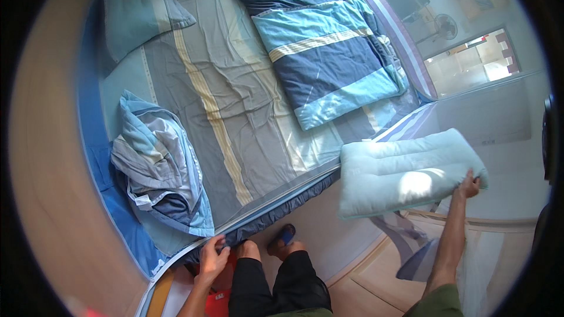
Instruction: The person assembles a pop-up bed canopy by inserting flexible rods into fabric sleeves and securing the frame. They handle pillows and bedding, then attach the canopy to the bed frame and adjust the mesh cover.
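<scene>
Head view: one striped pillow [136, 16] lies at upper left, one crumpled pillowcase [160, 161] at lower left. Just beside its lower corner, the left hand [212, 259] curls its fingers loosely; whether they pinch anything, I cannot tell. One folded quilt [329, 61] lies at upper centre. Right of centre, one pale-green pillow [382, 173], long axis across the frame, extends leftward from the nearer right hand [468, 186], whose fingers grip its right end.

Olive-green sleeve [442, 302], black shorts [298, 282], dark blue slipper [287, 234]
</scene>
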The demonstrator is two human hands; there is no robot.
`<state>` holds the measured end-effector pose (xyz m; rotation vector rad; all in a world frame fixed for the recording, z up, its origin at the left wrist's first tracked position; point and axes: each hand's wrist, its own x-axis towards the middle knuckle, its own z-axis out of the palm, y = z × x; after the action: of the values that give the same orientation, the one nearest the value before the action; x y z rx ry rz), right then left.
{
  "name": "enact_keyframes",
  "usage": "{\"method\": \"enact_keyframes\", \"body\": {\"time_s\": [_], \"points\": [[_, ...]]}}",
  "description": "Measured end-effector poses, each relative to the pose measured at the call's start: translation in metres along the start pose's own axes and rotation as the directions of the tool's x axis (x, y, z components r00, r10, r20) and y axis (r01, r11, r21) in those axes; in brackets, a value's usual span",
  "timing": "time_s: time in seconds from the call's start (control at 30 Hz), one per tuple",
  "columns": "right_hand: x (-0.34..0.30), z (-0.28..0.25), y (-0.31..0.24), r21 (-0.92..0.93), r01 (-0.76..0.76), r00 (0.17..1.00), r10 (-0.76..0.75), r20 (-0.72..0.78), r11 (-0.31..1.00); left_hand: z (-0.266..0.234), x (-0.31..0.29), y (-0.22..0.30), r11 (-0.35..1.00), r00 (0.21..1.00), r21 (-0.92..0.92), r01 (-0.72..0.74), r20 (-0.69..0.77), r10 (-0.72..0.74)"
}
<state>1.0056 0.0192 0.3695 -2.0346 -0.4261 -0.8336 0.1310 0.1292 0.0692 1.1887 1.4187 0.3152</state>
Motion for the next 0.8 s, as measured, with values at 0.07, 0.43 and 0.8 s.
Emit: {"method": "enact_keyframes", "body": {"time_s": [0.07, 0.43, 0.8], "points": [[0.015, 0.024, -0.007, -0.049, -0.075, 0.997, 0.075, 0.009, 0.996, -0.006, -0.024, -0.040, 0.996, 0.995, -0.019, 0.092, -0.042, -0.093], [0.106, 0.178, -0.291, 0.438, -0.524, 0.849, 0.491, 0.197, 0.730, 0.056, -0.049, -0.026, 0.799, 0.843, -0.278, 0.533, 0.098, -0.529], [-0.137, 0.394, 0.039, -0.324, -0.665, -0.014, 0.422, 0.906, 0.673, 0.148, 0.030, 0.109, 0.606, 0.722, -0.462, 0.647, 0.118, -0.681]]}}
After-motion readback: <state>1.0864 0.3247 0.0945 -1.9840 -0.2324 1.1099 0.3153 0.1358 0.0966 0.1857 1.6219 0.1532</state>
